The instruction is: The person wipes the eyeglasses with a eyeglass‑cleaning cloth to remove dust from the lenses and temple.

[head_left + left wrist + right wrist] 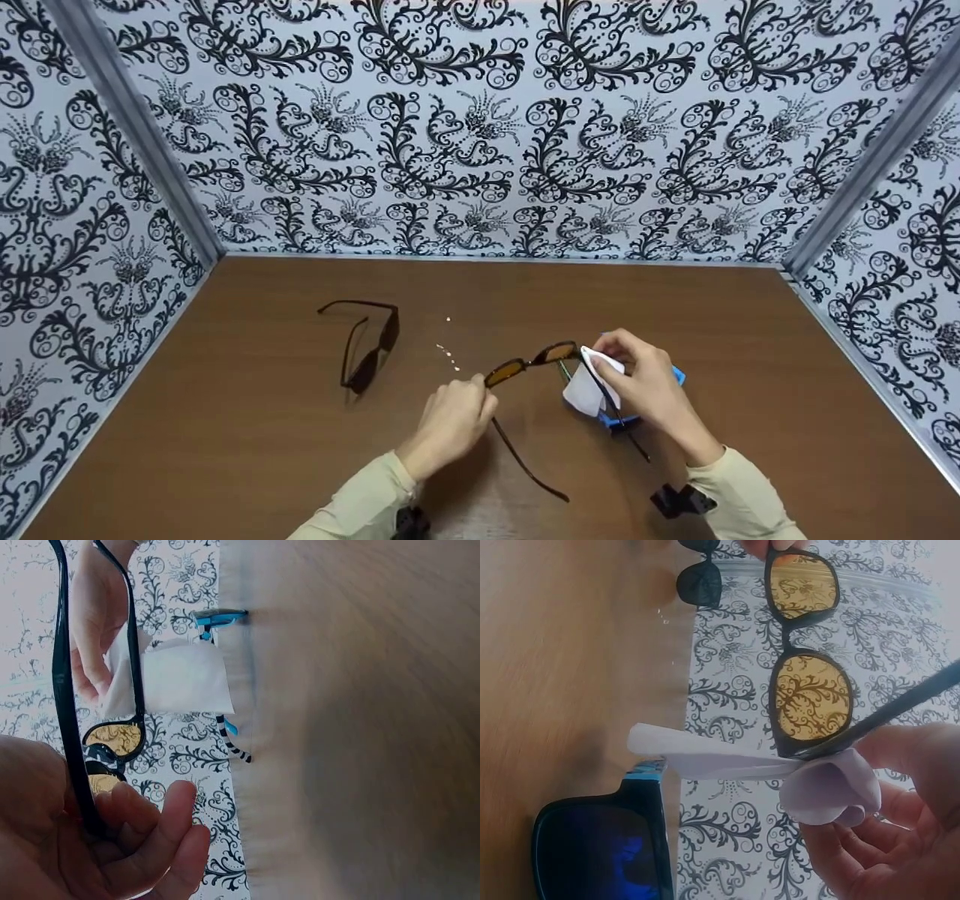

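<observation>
amber glasses (507,370) above table (262,450), between both hands. left hand (452,416) pinches one hinge end; right hand (651,386) pinches cloth (583,394) at other hinge. glasses probably light, stiff; lenses may scratch, so better hold frame corners. cloth looks soft. blue glasses (621,421) under right hand, could obstruct; dark glasses (365,369) well apart.

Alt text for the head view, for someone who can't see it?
The left hand holds amber glasses by one end while the right hand pinches a white cloth at the other, above a brown table. Dark sunglasses lie at left; blue glasses are partly hidden by the cloth and right hand.
</observation>
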Demonstrator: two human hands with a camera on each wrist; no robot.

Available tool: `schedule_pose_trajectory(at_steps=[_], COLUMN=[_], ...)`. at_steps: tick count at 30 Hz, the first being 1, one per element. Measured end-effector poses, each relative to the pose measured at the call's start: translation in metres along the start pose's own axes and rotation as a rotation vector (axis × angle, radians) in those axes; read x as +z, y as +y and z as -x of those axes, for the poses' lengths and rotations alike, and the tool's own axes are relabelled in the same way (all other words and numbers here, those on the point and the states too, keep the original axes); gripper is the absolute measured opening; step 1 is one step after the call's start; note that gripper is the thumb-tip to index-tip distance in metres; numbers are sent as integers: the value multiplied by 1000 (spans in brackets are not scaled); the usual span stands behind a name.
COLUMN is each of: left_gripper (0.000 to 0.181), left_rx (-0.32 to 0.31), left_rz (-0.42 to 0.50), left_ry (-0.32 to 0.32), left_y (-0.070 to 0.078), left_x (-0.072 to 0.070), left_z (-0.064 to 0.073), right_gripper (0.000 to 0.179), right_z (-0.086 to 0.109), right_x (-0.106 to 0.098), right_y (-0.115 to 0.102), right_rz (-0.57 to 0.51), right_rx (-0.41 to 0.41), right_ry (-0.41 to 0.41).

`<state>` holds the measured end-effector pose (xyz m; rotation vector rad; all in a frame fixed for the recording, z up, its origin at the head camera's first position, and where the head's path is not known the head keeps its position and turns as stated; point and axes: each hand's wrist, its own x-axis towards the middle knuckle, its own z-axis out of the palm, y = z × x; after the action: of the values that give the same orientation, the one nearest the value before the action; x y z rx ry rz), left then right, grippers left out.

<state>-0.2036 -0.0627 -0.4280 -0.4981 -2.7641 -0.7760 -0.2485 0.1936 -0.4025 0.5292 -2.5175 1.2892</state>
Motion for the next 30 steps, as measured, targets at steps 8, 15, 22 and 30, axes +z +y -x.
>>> schedule_pose_trajectory(at_steps=[8,15,22,30], left_gripper=[21,25,25,22], left_rx=[-24,-66,-91,-134], left_rz=[-21,-36,-47,-60], left_ry=[27,40,31,11], left_y=[-10,-20,-28,-34], left_x=[1,-1,-4,-6], left_z=[-6,-13,-19,-22], right_gripper=[12,9,10,15], right_z=[8,12,19,30], right_x=[-4,-6,-12,-20], right_y=[-4,-9,-15,-23], right_rz=[-31,-73,-99,-85], right_rx=[-44,-93,-105,-181], right_ry=[-33,-56,-64,-59])
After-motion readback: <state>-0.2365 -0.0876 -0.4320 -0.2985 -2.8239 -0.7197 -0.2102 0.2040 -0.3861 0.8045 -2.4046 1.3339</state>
